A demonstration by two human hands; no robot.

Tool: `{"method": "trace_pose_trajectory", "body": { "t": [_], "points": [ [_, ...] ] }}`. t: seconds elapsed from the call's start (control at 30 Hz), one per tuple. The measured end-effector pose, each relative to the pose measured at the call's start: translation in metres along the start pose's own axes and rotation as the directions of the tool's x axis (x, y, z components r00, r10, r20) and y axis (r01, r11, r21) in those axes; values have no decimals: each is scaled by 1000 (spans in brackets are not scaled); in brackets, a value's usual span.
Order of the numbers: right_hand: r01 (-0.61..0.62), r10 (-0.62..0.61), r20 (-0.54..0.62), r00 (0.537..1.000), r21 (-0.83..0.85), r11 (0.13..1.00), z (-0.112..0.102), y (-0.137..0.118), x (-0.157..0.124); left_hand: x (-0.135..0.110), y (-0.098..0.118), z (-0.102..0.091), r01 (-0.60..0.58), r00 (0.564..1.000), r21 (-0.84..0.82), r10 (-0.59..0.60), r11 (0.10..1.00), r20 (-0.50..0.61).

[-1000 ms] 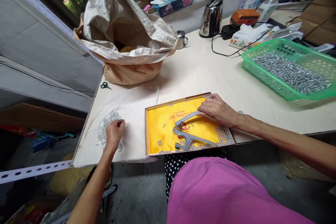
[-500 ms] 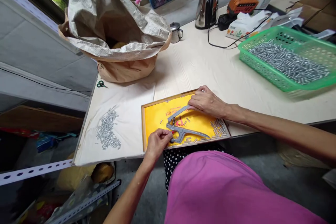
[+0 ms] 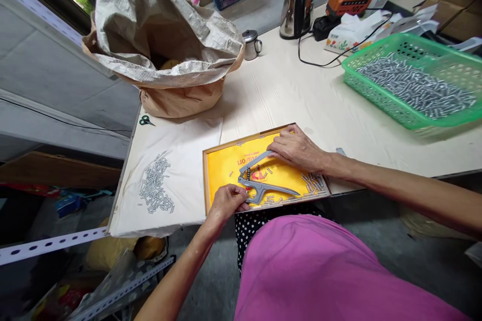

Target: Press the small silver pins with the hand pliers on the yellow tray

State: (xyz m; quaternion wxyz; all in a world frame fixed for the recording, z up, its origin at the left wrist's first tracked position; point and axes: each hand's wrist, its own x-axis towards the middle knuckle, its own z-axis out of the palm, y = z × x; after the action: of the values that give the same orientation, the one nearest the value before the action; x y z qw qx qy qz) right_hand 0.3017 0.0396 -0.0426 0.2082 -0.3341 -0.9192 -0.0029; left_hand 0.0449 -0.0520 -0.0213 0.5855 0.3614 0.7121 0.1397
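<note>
A grey spring-loaded hand tool (image 3: 259, 185), like pliers with two long handles, lies in a shallow wood-rimmed tray (image 3: 206, 180) with a yellow bottom. My right hand (image 3: 297, 149) is closed around the end of its upper handle, over the tray's far right edge. At the jaw end, my left hand (image 3: 230, 199) pinches with thumb and fingertips; what it holds is too small and covered to name. A red spot shows beside those fingertips. Small metal pins (image 3: 312, 183) gather in the tray's right corner, and others lie along its near edge.
To the left, a pile of metal pins (image 3: 156, 185) lies on white cloth, with green-handled scissors (image 3: 146, 120) behind. A large open sack (image 3: 181, 95) stands at the back left. A green basket (image 3: 376, 103) of pins, a steel kettle (image 3: 297, 7) and a lidded cup (image 3: 251, 45) are farther back.
My left hand has shifted slightly at the jaw end, its fingers now lower around it. My right hand stays on the upper handle. The tool has barely moved.
</note>
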Motion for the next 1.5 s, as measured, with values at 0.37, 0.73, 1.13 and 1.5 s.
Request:
{"method": "trace_pose_trajectory", "body": {
  "t": [0.37,0.73,1.13,1.5],
  "points": [
    [-55,58,102,993,-24,998,-4,-40,-21,1,-4,3,-51,998,31,52,998,-38],
    [-91,99,169,981,-51,994,-7,-55,-26,-1,-7,5,-119,989,96,126,988,-73],
    [-93,104,156,982,-77,993,1,-69,-30,-15,-20,16,-419,646,702,732,576,-215],
    [-30,39,38,998,-224,974,6,-70,-12,9,14,33,-428,501,898,853,99,145]
  ]
}}
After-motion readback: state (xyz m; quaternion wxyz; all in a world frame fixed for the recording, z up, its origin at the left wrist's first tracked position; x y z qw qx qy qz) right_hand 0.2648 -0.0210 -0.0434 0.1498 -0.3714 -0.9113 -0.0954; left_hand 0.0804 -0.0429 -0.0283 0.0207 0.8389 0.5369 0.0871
